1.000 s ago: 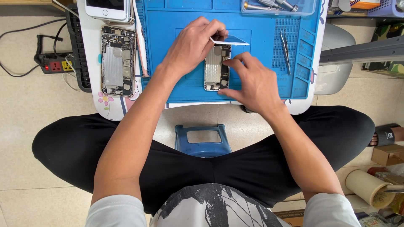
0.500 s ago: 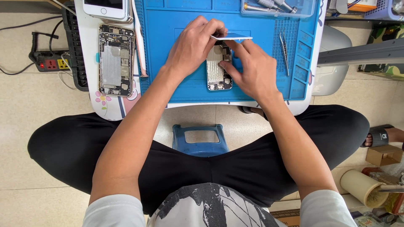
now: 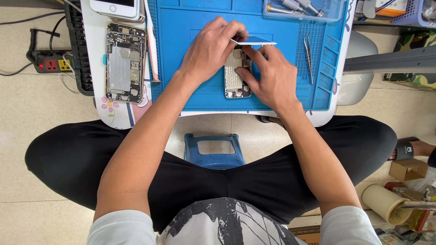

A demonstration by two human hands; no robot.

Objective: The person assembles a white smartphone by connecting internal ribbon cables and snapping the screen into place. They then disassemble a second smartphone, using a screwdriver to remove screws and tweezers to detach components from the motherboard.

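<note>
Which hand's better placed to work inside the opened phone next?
Probably right: the right hand already rests on the opened phone, while the left hand is busy propping up the screen panel.

Tweezers (image 3: 309,59), a power strip (image 3: 49,65), and a second opened phone (image 3: 125,62).

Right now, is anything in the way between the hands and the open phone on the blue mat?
Nothing visible. The left hand holds up the lifted screen, and the right hand rests directly on the opened phone on the blue mat.
</note>
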